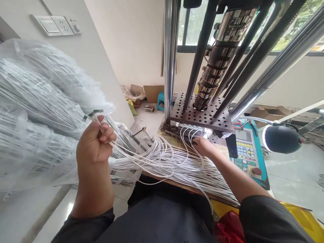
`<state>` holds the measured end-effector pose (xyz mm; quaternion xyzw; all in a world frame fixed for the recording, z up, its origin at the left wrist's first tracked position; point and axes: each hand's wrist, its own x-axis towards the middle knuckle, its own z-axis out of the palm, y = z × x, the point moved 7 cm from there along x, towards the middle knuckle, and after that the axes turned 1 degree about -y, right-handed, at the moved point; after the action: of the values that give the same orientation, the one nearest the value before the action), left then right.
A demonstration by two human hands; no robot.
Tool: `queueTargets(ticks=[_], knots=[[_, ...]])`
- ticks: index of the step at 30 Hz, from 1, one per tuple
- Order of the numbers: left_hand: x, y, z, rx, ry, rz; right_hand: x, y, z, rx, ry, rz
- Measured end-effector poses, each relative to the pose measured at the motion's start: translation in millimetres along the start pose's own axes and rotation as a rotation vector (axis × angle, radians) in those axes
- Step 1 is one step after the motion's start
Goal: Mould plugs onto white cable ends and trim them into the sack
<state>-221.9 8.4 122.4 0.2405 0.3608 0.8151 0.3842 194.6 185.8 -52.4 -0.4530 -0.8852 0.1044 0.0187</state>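
1. The left hand is closed in a pinch, thumb against fingers, on a few thin white cables, just below their small flat green end pieces; these stand up at the left of the scene, apart from the press
2. The right hand reaches to the near edge of the dark metal fixture under the thick brown perforated plate; its fingertips are partly hidden, so I cannot tell whether they grip anything
3. A row of looped white cables runs from small pale-green ends at the fixture, just beside the right hand, down to the broad spread of white cables on the bench
4. For good handling, I would pinch close behind the green pieces, keep them facing one way, and let the cable lengths hang loose so that nothing tugs on the row
5. The right fingers are near the gap under the plate, so they should stay at the front edge, clear of any moving part; crossed loops could snag there
6. At the right stand the teal-edged control panel and the black round lamp; at the left lie plastic-wrapped cable bundles
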Motion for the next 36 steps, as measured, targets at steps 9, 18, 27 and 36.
queueTargets(ticks=[9, 18, 27, 36], knots=[[-139.8, -206.5, 177.3, 0.717, -1.23, -0.403, -40.8, 10.6, -20.3, -0.011, -0.143, 0.094], [-193.1, -299.8, 172.0, 0.823, -1.204, -0.391, -178.0, 72.2, -18.4, 0.241, -0.027, 0.349], [-211.3, -349.8, 160.7, 0.664, -1.012, -0.498, -232.8, 67.3, 27.6, 0.564, 0.268, 0.539], [-210.9, -356.1, 141.9, 0.757, -0.917, -0.602, -217.5, 45.2, 33.5, 0.671, 0.259, 0.579]])
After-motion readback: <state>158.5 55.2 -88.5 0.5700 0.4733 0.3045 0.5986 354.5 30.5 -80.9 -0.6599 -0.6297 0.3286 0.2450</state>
